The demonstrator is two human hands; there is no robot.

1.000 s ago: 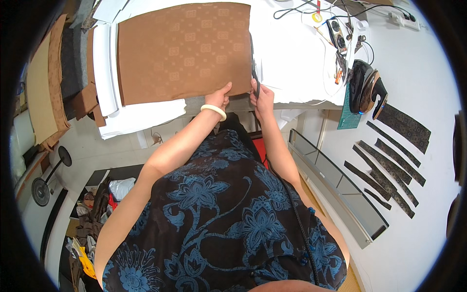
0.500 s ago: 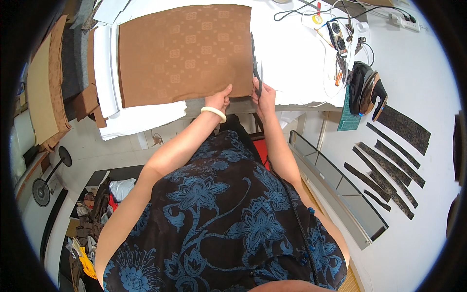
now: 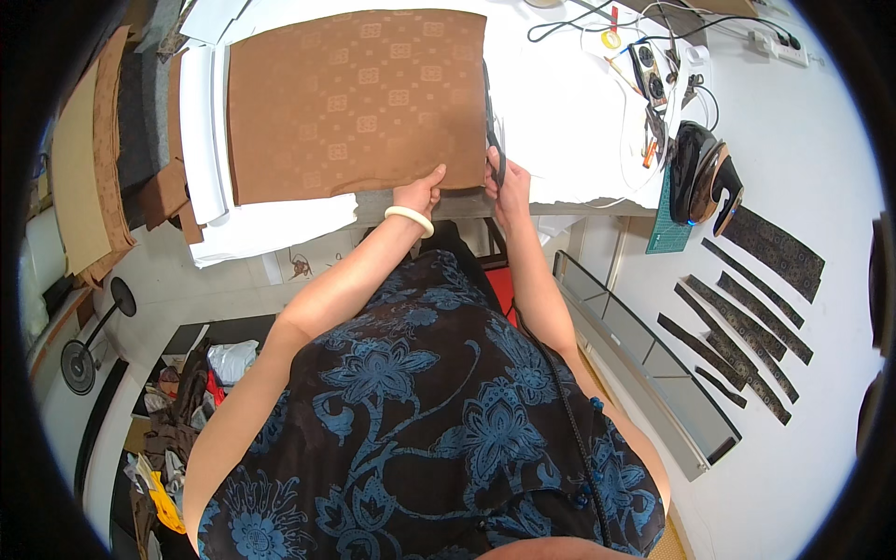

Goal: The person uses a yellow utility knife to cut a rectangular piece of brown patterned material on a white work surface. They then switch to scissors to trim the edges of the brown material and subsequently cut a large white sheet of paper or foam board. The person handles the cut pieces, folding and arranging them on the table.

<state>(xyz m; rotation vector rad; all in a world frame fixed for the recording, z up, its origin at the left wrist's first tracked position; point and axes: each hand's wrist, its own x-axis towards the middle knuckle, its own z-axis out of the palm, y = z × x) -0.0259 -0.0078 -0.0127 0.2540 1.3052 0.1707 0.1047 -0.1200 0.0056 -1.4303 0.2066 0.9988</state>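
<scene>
Brown fabric (image 3: 327, 112), paler sq. motifs; L hand (image 3: 419, 193) pinches edge, R hand (image 3: 512, 194) grips scissors (image 3: 498, 155).

The view comes from the left of two fisheye cameras worn on the person's head, facing steeply down. The patterned top (image 3: 411, 373) fills the lower middle, closest to the lens; the hands (image 3: 510, 193) lie farther off, above centre, and the bench (image 3: 462, 203) spans the upper part.
</scene>
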